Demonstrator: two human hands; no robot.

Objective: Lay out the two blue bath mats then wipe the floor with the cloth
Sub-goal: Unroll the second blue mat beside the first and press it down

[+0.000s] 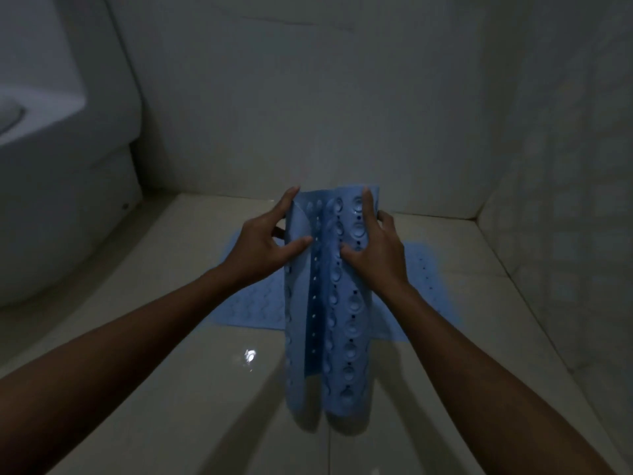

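Note:
A blue bath mat, curled lengthwise with its suction cups and holes showing, hangs in front of me above the floor. My left hand pinches its left edge near the top. My right hand grips its right side at the same height, thumb across the cup side. A second blue bath mat lies flat on the floor tiles behind it, mostly hidden by the hanging one, with its right part visible past my right wrist. No cloth is in view.
A white toilet stands at the left. Tiled walls close off the back and the right side, forming a corner at the far right. The glossy beige floor reflects a light spot.

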